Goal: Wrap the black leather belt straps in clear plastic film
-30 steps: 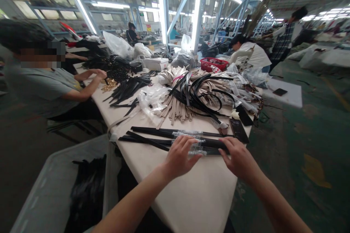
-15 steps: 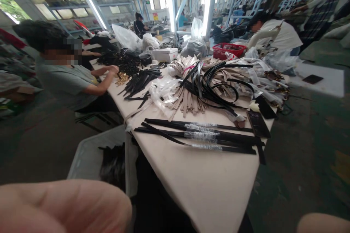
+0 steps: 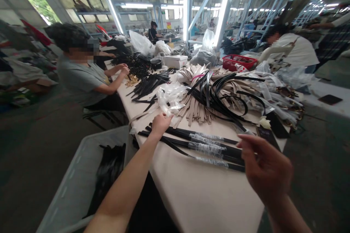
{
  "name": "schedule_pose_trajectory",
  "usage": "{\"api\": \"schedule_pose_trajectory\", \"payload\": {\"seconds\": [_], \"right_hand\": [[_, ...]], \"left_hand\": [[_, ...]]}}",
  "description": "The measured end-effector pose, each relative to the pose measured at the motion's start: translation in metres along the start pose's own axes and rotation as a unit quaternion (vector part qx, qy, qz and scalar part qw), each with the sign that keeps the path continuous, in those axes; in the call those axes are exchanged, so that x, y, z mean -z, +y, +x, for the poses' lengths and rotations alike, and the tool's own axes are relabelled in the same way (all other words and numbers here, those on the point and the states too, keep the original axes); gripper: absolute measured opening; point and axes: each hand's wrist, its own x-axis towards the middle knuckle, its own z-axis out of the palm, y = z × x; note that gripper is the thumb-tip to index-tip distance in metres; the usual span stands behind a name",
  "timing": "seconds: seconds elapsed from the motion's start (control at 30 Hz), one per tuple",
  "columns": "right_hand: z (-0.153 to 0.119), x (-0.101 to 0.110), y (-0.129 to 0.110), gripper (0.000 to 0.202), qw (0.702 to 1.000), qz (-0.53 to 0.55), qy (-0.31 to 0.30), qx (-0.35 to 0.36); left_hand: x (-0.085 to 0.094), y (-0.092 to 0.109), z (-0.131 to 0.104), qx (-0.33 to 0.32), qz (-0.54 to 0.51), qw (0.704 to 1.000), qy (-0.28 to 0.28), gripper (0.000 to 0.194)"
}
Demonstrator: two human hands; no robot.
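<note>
My left hand (image 3: 161, 123) reaches over the table with its fingers drawn together at the lower edge of a heap of clear plastic strips (image 3: 171, 98). Whatever lies between those fingertips is too small to make out. Just below it are the left ends of several long black straps (image 3: 177, 133), laid side by side with clear plastic wrap (image 3: 209, 147) round their middles. My right hand (image 3: 265, 165) hovers by the right ends of these straps, thumb and forefinger apart, and nothing shows in it. It partly covers the strap ends.
A pile of beige straps (image 3: 201, 111) with coiled black straps (image 3: 218, 98) fills the table's middle. A phone (image 3: 269, 134) lies at the right edge. At the left stand a plastic bin (image 3: 82, 153) and a seated co-worker (image 3: 79, 72). A red basket (image 3: 239, 62) is farther back.
Both hands have moved from close to the camera out over the straps, the left to the plastic strips and the right to the strap ends. The view has shifted slightly left.
</note>
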Motion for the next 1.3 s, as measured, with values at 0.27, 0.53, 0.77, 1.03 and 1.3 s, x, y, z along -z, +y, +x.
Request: {"api": "schedule_pose_trajectory", "payload": {"seconds": [0.27,0.53,0.77,1.03,1.3], "right_hand": [[-0.038,-0.070,0.030,0.025,0.975,0.057,-0.187,-0.104],[-0.038,-0.124,0.010,0.048,0.865,0.333,-0.206,-0.315],[-0.058,-0.141,0.005,0.048,0.702,0.544,-0.114,-0.445],[-0.069,-0.114,0.033,0.031,0.713,0.530,0.033,-0.457],[-0.082,-0.079,0.036,0.037,0.731,0.493,0.087,-0.464]], "left_hand": [[-0.045,-0.023,0.031,-0.011,0.021,1.000,-0.005,0.021],[-0.043,-0.021,-0.082,-0.276,-0.024,0.960,0.033,0.022],[-0.065,-0.047,-0.157,-0.435,-0.019,0.900,-0.008,0.028],[-0.067,-0.059,-0.150,-0.396,-0.050,0.917,0.015,0.024],[-0.069,-0.063,-0.135,-0.366,-0.057,0.929,0.003,0.032]]}}
